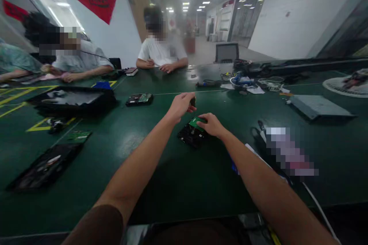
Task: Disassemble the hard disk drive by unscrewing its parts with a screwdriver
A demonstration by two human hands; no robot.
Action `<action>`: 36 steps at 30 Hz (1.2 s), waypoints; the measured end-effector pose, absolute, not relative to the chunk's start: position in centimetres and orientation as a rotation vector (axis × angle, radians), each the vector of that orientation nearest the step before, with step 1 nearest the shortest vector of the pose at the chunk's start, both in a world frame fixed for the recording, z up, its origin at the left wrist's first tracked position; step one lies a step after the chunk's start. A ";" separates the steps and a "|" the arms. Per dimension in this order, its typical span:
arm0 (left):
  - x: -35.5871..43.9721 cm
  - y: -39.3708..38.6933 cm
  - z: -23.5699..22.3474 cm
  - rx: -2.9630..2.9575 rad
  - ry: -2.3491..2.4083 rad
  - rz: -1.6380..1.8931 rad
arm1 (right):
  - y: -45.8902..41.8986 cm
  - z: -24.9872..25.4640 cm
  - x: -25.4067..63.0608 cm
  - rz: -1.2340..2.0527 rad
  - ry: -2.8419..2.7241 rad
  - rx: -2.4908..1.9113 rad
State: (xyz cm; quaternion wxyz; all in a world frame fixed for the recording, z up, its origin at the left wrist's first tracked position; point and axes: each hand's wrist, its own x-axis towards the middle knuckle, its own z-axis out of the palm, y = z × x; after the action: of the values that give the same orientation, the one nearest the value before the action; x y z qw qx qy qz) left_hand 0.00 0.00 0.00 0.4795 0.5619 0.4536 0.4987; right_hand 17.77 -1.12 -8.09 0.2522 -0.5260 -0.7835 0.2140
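Note:
A black hard drive [192, 136] lies on the green table in front of me, with a green circuit board [196, 123] at its far side. My right hand [212, 124] grips the drive's far right edge, thumb over the board. Just beyond the drive, my left hand [181, 106] is raised above the table with its fingers curled in. A small dark thing shows at those fingertips, too blurred to name. A second hard drive [139, 99], board side up, rests farther off to the left.
At left are a black tray [71, 97] and a long dark panel with parts [46, 166]. A grey metal box [320, 106], tangled cables [243, 80] and a blurred-out item [289, 151] occupy the right. Across the table sits a person in white [162, 51]; others sit at left.

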 end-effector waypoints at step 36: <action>-0.1 0.0 0.2 1.216 1.066 1.398 | -0.3 -8.5 17.2 0.395 -2.118 -1.501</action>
State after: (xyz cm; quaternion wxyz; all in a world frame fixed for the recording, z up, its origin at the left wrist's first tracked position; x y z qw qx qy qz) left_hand -0.10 -0.02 0.15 0.4812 0.4988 0.4372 0.5732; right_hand 17.16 -0.27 -8.52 0.2551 -0.5529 -0.7798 0.1454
